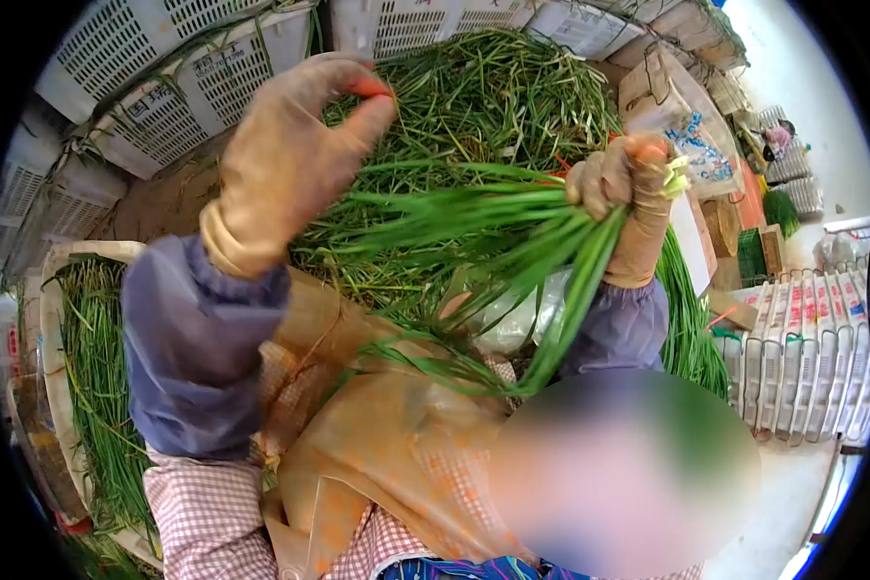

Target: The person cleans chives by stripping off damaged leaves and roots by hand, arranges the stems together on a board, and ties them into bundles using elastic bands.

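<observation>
My right hand (621, 184), in a thin pale glove with an orange-red fingertip showing, is closed around a bunch of garlic chives (512, 227). Their pale stem ends stick out past the fist, and the long flat leaves fan out to the left and down. My left hand (295, 159), gloved too and smeared by motion, is raised at the left. Its thumb and red-tipped index finger come together in a pinch; whatever may be between them cannot be made out. Beneath both hands spreads a heap of loose green leaves and stalks (493, 97).
White slatted crates (213, 82) line the back. A pale tub of chives (97, 387) stands at the left. More chives (686, 329) lie beside my right sleeve. Stacked white crates (797, 333) are at the right, and a lettered box (681, 121) stands behind my right hand.
</observation>
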Demonstrator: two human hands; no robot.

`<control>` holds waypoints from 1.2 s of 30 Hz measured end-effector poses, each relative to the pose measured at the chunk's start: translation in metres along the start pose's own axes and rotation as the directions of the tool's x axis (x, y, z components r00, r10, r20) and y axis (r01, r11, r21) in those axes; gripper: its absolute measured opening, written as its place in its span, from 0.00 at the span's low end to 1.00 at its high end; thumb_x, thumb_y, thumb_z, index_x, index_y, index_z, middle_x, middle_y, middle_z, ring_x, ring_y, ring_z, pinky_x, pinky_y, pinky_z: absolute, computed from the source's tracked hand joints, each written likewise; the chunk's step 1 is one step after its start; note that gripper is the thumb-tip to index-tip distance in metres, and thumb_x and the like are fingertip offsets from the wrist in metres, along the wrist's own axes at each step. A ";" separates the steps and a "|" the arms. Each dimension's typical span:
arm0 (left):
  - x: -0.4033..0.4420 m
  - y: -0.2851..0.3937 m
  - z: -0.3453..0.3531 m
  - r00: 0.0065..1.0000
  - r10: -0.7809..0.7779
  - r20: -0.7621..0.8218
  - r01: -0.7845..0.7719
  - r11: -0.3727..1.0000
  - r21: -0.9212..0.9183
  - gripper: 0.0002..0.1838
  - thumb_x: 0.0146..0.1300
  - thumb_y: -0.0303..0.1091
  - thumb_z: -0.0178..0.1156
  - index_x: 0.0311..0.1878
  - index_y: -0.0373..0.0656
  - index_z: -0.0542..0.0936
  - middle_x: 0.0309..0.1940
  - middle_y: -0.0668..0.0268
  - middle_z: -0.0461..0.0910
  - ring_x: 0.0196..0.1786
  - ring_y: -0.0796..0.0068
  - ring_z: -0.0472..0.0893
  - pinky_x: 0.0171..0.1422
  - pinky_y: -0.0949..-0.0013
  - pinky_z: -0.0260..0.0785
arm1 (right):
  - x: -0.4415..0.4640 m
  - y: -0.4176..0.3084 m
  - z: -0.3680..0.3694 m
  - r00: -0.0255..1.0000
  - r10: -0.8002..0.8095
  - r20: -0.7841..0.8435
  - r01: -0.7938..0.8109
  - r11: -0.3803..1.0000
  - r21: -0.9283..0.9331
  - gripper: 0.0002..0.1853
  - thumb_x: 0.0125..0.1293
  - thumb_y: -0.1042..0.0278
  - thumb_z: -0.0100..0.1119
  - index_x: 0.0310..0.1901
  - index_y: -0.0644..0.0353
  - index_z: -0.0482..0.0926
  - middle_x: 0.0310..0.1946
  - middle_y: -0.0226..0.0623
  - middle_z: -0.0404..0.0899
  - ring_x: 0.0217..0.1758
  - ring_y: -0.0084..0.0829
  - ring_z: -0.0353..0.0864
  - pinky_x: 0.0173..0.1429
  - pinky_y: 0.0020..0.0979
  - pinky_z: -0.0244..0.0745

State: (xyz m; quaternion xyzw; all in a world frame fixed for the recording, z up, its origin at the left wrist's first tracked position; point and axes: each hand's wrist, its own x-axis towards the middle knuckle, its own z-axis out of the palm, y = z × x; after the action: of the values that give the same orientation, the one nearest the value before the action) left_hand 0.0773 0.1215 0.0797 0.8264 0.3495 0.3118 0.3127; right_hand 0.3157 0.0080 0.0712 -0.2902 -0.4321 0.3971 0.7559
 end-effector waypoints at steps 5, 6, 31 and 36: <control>-0.013 0.026 0.045 0.937 0.294 0.187 -0.213 0.909 -0.359 0.60 0.39 0.42 0.77 0.71 0.38 0.49 0.68 0.54 0.57 0.71 0.62 0.56 0.74 0.63 0.47 | 0.010 0.029 0.047 0.977 -0.133 -0.165 0.081 0.953 -0.291 0.06 0.59 0.78 0.62 0.38 0.63 0.76 0.32 0.35 0.79 0.23 0.20 0.74 0.26 0.21 0.72; -0.010 0.023 0.065 0.949 0.303 0.091 -0.257 0.907 -0.335 0.62 0.35 0.46 0.77 0.70 0.35 0.50 0.62 0.50 0.63 0.66 0.55 0.62 0.70 0.60 0.53 | 0.011 0.036 0.058 0.983 -0.110 -0.144 0.072 0.967 -0.246 0.07 0.59 0.78 0.62 0.39 0.63 0.76 0.32 0.34 0.79 0.26 0.19 0.74 0.28 0.20 0.72; -0.046 -0.041 0.083 0.895 -0.384 0.226 0.125 -0.271 -0.954 0.23 0.62 0.28 0.59 0.61 0.43 0.68 0.47 0.61 0.78 0.50 0.62 0.78 0.53 0.62 0.75 | -0.038 0.101 0.034 0.799 0.534 0.278 -0.317 0.765 -0.560 0.54 0.49 0.65 0.72 0.70 0.66 0.44 0.63 0.47 0.61 0.67 0.34 0.60 0.67 0.30 0.59; -0.055 -0.036 0.076 0.934 -0.235 0.270 0.201 -0.282 -0.938 0.29 0.58 0.25 0.60 0.64 0.38 0.65 0.57 0.54 0.73 0.61 0.60 0.71 0.64 0.58 0.66 | -0.054 0.099 0.038 0.680 0.726 0.106 -0.681 0.678 -0.276 0.35 0.53 0.67 0.69 0.60 0.67 0.64 0.50 0.40 0.74 0.52 0.31 0.73 0.57 0.30 0.68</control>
State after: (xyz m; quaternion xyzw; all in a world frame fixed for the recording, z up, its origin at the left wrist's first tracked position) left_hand 0.0879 0.0766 -0.0094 0.1842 0.1199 0.4115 0.8845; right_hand 0.2305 0.0175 -0.0118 -0.4712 -0.4024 0.6370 0.4585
